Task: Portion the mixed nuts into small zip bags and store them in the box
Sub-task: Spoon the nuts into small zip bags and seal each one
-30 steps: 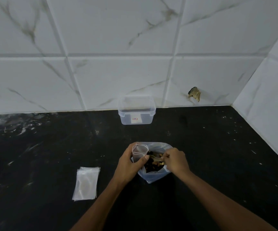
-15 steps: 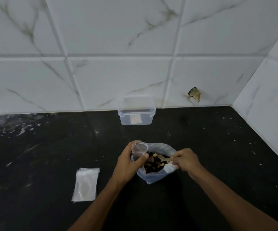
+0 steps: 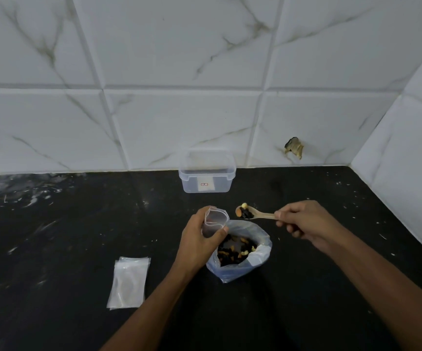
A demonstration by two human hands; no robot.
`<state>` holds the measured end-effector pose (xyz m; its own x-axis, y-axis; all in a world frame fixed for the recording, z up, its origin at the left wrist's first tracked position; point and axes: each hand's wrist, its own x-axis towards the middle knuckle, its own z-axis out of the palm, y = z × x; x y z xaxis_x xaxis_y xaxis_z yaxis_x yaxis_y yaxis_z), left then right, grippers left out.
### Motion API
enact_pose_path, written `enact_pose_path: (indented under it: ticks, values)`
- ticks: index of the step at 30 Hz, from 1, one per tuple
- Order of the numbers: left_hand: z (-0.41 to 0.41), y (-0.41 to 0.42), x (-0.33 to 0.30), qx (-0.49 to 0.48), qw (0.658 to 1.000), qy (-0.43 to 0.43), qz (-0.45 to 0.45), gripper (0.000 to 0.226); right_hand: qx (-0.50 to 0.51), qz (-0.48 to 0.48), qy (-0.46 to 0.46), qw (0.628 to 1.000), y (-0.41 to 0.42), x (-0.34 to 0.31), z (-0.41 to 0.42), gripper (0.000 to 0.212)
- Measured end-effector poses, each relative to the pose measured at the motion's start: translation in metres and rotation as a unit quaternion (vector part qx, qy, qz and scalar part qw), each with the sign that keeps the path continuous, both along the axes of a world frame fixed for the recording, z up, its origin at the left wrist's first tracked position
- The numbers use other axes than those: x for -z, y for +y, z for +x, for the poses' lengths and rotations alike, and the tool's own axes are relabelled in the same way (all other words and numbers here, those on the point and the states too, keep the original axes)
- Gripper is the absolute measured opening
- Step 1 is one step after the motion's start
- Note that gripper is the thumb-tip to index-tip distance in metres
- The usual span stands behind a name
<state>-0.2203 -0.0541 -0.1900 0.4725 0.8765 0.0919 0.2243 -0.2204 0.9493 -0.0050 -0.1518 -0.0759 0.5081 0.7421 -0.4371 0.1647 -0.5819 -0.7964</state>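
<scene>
My left hand (image 3: 199, 244) grips a small clear zip bag (image 3: 215, 220) upright with its mouth held open. Just right of it sits a larger open plastic bag of mixed nuts (image 3: 240, 252) on the black counter. My right hand (image 3: 303, 221) pinches the handle of a wooden spoon (image 3: 254, 214), whose bowl is loaded with nuts and hovers above the big bag, close to the small bag's mouth. A clear plastic box (image 3: 207, 173) stands without a lid at the wall behind.
A flat stack of empty small zip bags (image 3: 129, 285) lies on the counter (image 3: 65, 236) to the left. Tiled walls close off the back and the right side. A chipped hole (image 3: 294, 147) marks the back wall tile.
My right hand has lifted the spoon out of the big bag with a load of nuts and drawn it up and to the right. My left hand keeps holding the small bag.
</scene>
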Motion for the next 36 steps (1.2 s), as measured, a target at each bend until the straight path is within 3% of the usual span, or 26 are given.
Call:
enact_pose_path:
  ticks: [4,8,12,15,17,20,23,27,31,36]
  values:
    - [0.008,-0.002,-0.001,0.002,1.000,0.019,0.011,0.060,-0.029,0.032,-0.014,0.999,0.004,-0.021,-0.012,0.010]
    - [0.016,-0.005,-0.004,-0.001,1.000,0.017,0.005,0.059,-0.099,0.056,-0.175,0.978,0.008,-0.022,-0.029,0.011]
    - [0.018,-0.005,-0.004,-0.004,1.000,0.018,0.010,0.042,-0.167,0.096,-0.363,0.912,0.007,-0.017,-0.052,0.011]
    - [0.018,-0.006,-0.002,0.002,1.000,0.017,0.007,0.039,-0.250,0.094,-0.467,0.843,0.006,-0.009,-0.063,0.006]
    - [0.018,-0.008,-0.003,0.006,1.000,0.012,0.004,0.039,-0.295,0.098,-0.531,0.789,0.004,-0.004,-0.072,0.013]
    - [0.018,-0.012,-0.007,0.010,1.000,-0.003,-0.004,0.042,-0.332,0.137,-0.586,0.727,-0.001,-0.001,-0.079,0.037]
    - [0.018,-0.012,-0.008,0.008,1.000,-0.008,-0.014,0.048,-0.327,0.183,-0.616,0.693,-0.002,-0.001,-0.081,0.039]
    - [0.015,-0.008,-0.006,-0.002,1.000,0.000,-0.013,0.046,-0.304,0.180,-0.595,0.722,-0.003,-0.007,-0.077,0.034]
    - [0.008,-0.001,-0.010,-0.026,0.999,-0.021,-0.022,0.042,-0.196,0.176,-0.513,0.817,0.000,-0.017,-0.060,0.002]
    - [-0.005,0.002,-0.015,-0.040,0.998,-0.044,-0.035,0.038,-0.092,0.109,-0.417,0.898,0.001,0.016,-0.031,0.012]
